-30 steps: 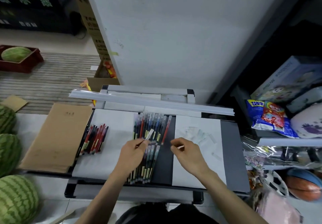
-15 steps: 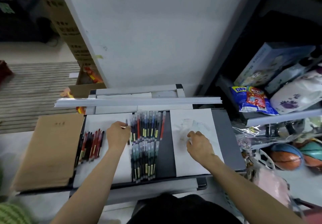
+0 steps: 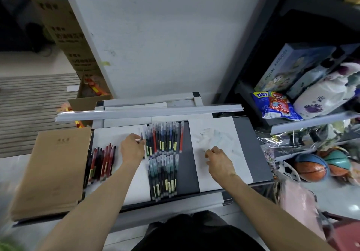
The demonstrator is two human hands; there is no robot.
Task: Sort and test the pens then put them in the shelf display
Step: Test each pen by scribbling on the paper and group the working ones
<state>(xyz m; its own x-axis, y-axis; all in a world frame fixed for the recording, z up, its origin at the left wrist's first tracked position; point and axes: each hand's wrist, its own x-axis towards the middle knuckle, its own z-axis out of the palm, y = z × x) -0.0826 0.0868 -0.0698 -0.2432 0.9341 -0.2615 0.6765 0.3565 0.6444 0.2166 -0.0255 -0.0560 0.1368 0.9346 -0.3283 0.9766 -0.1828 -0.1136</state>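
Two rows of capped gel pens lie on the dark grey tray: an upper row and a lower row. A separate bunch of red and black pens lies at the left edge of a white paper sheet. My left hand pinches a dark pen at the left end of the upper row. My right hand rests with curled fingers on the right white sheet, just below a pile of clear wrappers. Whether it holds anything is hidden.
A brown paper pad lies left of the tray. A long white rail crosses behind the pens, below a white panel. The shelf on the right holds snack bags and boxes, with basketballs beneath. Cardboard boxes stand at back left.
My left hand moved from the middle of the pens up to the left end of the upper row. My right hand moved right onto the sheet with wrappers. The view swung right.
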